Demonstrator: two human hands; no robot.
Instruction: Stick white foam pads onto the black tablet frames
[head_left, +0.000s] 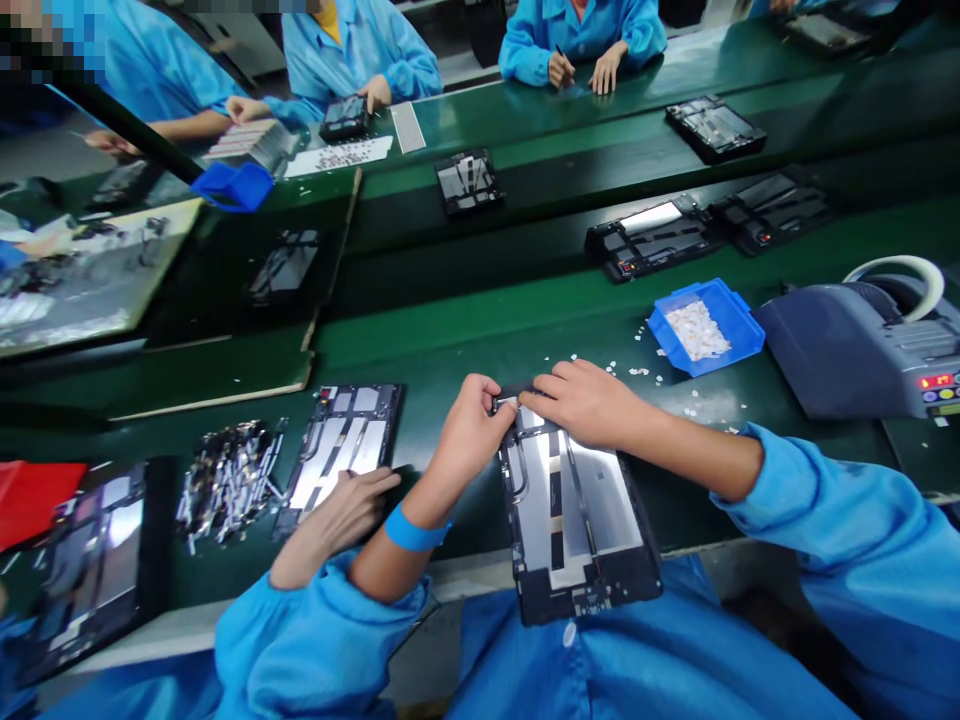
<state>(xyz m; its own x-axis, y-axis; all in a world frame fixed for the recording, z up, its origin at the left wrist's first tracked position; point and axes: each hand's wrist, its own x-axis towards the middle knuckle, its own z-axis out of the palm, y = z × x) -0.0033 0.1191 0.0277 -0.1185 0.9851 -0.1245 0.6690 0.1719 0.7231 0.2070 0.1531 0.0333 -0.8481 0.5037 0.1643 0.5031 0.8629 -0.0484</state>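
An opened tablet (pixel 570 500), its silver batteries and dark ribbon cables exposed, lies tilted in front of me, its near end jutting past the table's front edge. My left hand (pixel 472 425), with a blue band at the wrist, is closed in a pinch at the tablet's far left corner. Whatever lies between those fingertips is too small to make out. Bent over the far edge of the same tablet, my right hand (pixel 589 400) presses its fingers near the left fingertips; its thumb is hidden. Small white pieces (pixel 611 368) are scattered just beyond.
A co-worker's hand (pixel 349 515) touches another opened tablet (pixel 341 445) at left, beside a pile of small metallic parts (pixel 231 478). To the right stand a blue bin (pixel 731 335) of white pieces and a grey tape dispenser (pixel 840 345). More tablets (pixel 652 235) lie beyond.
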